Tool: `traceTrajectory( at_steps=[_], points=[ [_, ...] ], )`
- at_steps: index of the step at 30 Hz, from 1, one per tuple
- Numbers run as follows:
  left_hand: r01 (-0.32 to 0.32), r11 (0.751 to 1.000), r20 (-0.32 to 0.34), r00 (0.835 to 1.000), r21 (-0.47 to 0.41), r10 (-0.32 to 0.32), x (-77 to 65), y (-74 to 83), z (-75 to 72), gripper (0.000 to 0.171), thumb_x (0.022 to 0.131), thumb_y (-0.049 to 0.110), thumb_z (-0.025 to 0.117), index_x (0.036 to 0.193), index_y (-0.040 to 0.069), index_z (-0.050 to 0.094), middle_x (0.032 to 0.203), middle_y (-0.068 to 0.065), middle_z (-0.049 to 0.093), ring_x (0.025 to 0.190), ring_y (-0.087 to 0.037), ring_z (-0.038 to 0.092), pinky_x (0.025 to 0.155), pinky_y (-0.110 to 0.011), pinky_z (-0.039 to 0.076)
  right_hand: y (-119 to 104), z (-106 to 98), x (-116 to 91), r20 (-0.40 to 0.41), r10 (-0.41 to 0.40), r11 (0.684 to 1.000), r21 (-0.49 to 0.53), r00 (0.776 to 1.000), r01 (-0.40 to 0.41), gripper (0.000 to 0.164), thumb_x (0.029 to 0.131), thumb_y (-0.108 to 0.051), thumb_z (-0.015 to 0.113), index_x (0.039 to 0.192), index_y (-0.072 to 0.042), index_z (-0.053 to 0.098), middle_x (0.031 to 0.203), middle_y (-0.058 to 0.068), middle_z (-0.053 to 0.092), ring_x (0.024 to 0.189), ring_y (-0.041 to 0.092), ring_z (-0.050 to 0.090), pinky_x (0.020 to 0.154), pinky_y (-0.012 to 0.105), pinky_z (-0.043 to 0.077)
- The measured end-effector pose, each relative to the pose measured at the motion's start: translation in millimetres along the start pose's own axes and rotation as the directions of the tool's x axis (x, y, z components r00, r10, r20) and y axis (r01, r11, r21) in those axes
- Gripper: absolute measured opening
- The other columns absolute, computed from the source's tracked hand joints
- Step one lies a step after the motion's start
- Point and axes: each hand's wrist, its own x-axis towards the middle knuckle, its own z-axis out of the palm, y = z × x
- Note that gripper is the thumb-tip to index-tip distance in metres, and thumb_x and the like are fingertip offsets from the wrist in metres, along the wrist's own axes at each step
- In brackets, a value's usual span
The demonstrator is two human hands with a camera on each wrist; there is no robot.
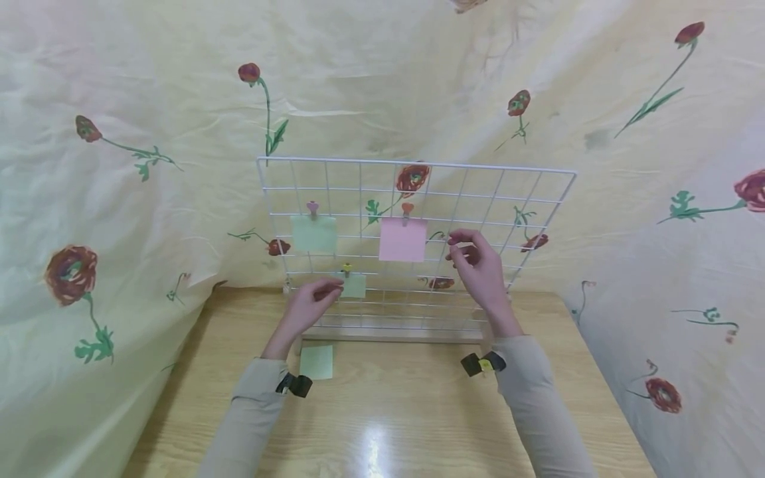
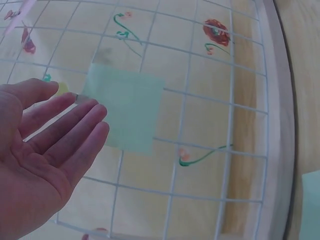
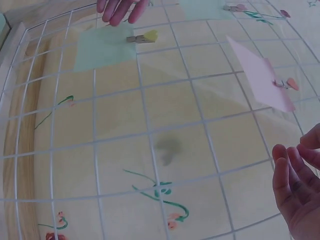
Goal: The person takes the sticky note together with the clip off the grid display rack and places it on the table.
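A white wire grid (image 1: 335, 159) stands upright on the table, with paper notes clipped to it. My left hand (image 1: 311, 305), fingers loosely extended, has its fingertips at the left edge of the lower green note (image 1: 356, 287). A clothespin with a yellow heart (image 3: 149, 37) fastens that note. To the right of the pink note (image 1: 403, 241) hovers my right hand (image 1: 481, 269), its fingers loosely bent and nothing visible in them. A red heart clothespin (image 1: 408, 210) pins the pink note. Upper left hangs another green note (image 1: 313, 236) under a purple heart clothespin (image 1: 313, 208).
One more green note (image 1: 317, 362) lies flat on the wooden table (image 1: 406, 405), in front of the grid's left end. The grid's pale base (image 1: 394, 334) runs along the table. Behind and at both sides hangs a flower-printed cloth (image 1: 167, 60).
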Motion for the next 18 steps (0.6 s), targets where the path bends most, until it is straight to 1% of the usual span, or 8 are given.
traceTrajectory(
  at_steps=[4, 10, 14, 18],
  points=[
    [-0.017, 1.0, 0.014, 1.0, -0.026, 0.017, 5.1, 5.3, 0.5, 0.03, 0.096, 0.011, 0.061, 0.123, -0.001, 0.061, 0.115, -0.016, 0.066, 0.104, -0.029, 0.064, 0.09, -0.039, 0.052, -4, 1, 2, 0.004, -0.002, 1.0, 0.004, 1.0, 0.002, 0.022, 0.092, 0.01, 0.053, 0.114, 0.014, 0.055, 0.104, 0.03, 0.059, 0.077, 0.023, 0.062, 0.066, 0.016, 0.051],
    [-0.056, 0.996, 0.037, 0.998, -0.076, 0.059, 9.4, 10.9, 3.4, 0.031, 0.096, 0.009, 0.059, 0.124, -0.004, 0.059, 0.117, -0.018, 0.064, 0.106, -0.03, 0.062, 0.092, -0.038, 0.051, -11, 6, 3, 0.006, -0.012, 1.0, 0.011, 1.0, 0.012, 0.023, 0.091, 0.01, 0.054, 0.114, 0.015, 0.055, 0.104, 0.029, 0.06, 0.082, 0.029, 0.062, 0.066, 0.017, 0.051],
    [-0.069, 0.995, 0.035, 0.997, -0.074, 0.072, 11.2, 15.4, 4.5, 0.03, 0.096, 0.01, 0.059, 0.124, -0.003, 0.06, 0.117, -0.017, 0.065, 0.105, -0.03, 0.062, 0.092, -0.04, 0.051, -16, 9, 6, 0.005, -0.038, 0.999, -0.007, 0.999, 0.038, 0.022, 0.091, 0.01, 0.055, 0.113, 0.014, 0.056, 0.104, 0.029, 0.06, 0.085, 0.031, 0.061, 0.067, 0.018, 0.05],
    [-0.079, 0.994, 0.029, 0.996, -0.08, 0.082, 13.7, 20.3, 5.1, 0.029, 0.097, 0.01, 0.059, 0.123, -0.003, 0.061, 0.116, -0.018, 0.065, 0.105, -0.03, 0.062, 0.092, -0.042, 0.051, -21, 12, 9, 0.005, -0.06, 0.998, -0.02, 0.998, 0.06, 0.021, 0.091, 0.009, 0.056, 0.112, 0.013, 0.057, 0.104, 0.029, 0.061, 0.089, 0.027, 0.059, 0.067, 0.021, 0.049]
  ],
)
